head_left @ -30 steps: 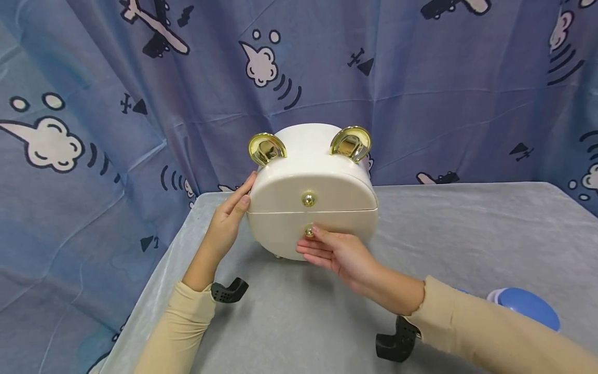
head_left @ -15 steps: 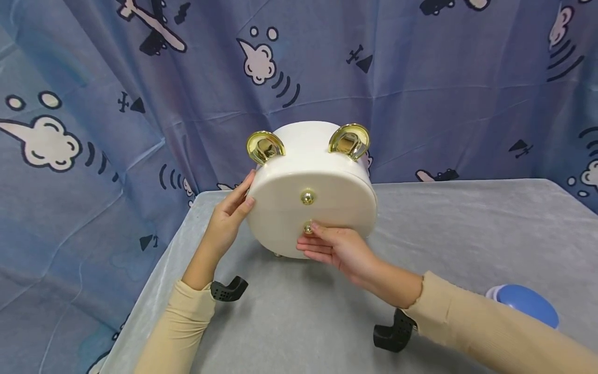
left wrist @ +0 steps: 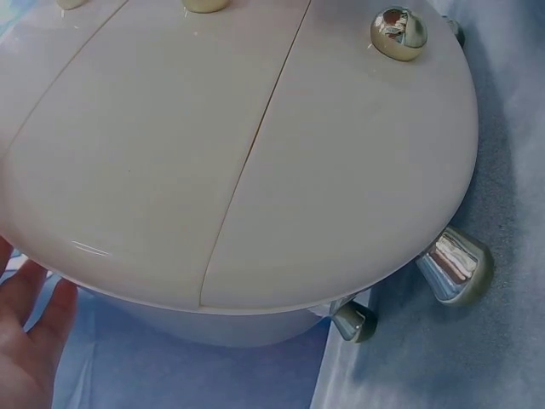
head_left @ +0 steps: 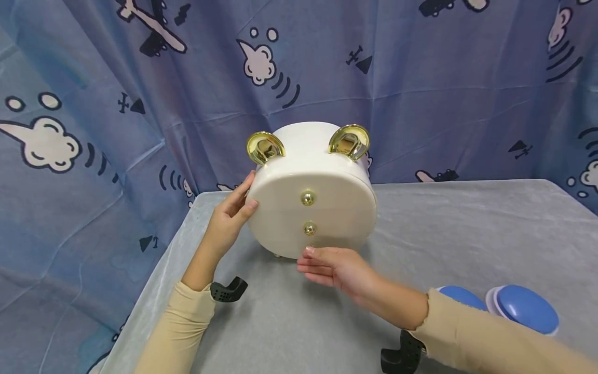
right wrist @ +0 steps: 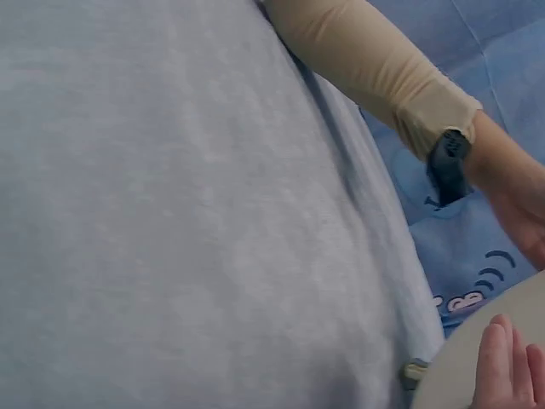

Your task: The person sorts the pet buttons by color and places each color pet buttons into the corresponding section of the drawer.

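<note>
Your L hand, thumb & fingers spread, touched the side of the white box on the tabletop; R hand, fingers straight, tog., was below the lower knob.

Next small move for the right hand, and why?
I'd probably pinch the lowest knob and pull lightly. The left wrist view shows no fingers on it, and the front panels look flush. The right hand is open, lower than the middle knob in the head view. The left hand touches the side of the white case, which should steady it.
</note>
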Motion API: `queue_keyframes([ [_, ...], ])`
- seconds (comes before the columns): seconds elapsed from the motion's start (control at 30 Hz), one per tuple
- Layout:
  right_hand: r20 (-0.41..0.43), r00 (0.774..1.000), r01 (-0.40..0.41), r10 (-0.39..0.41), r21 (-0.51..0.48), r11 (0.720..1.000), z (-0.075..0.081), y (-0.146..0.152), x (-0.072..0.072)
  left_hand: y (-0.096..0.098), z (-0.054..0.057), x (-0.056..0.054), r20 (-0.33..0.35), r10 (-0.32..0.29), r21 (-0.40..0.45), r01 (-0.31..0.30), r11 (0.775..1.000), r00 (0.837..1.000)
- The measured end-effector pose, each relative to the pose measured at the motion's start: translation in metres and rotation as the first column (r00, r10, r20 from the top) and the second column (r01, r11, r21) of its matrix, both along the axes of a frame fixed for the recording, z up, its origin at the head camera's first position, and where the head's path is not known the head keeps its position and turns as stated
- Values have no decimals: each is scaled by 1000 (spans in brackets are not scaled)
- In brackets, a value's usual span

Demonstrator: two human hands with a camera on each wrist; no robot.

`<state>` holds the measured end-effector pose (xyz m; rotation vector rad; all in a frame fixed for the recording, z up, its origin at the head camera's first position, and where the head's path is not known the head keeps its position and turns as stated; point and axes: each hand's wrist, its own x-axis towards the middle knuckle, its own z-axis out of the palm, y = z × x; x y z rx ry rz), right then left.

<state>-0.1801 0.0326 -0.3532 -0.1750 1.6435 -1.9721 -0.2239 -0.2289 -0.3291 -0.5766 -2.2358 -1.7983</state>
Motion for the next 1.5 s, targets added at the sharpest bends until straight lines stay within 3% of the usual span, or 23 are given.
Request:
queue_keyframes([
  [0.3, 150, 988, 40, -39, -3, 999, -26, 4, 2, 0, 1, 1, 6, -3, 4, 3, 1000, 1000],
  [0.57, 169, 978, 131, -120, -57, 990, -32, -3, -10, 1, 0, 1, 2, -3, 8, 3, 1000, 1000],
  [0.87, 161, 981, 124, -110, -79, 989, -34, -7, -14, 0, 0, 1, -8, -9, 12, 9, 1000, 1000],
  [1.27, 148, 982, 128, -115, -78, 989, -39, -6, -12, 0, 4, 2, 2, 7, -54, -6, 999, 1000],
  [1.5, 160, 986, 72, -56, -97, 993, -39, 0, 2, -1, 4, 3, 11, 24, -75, -23, 997, 1000],
])
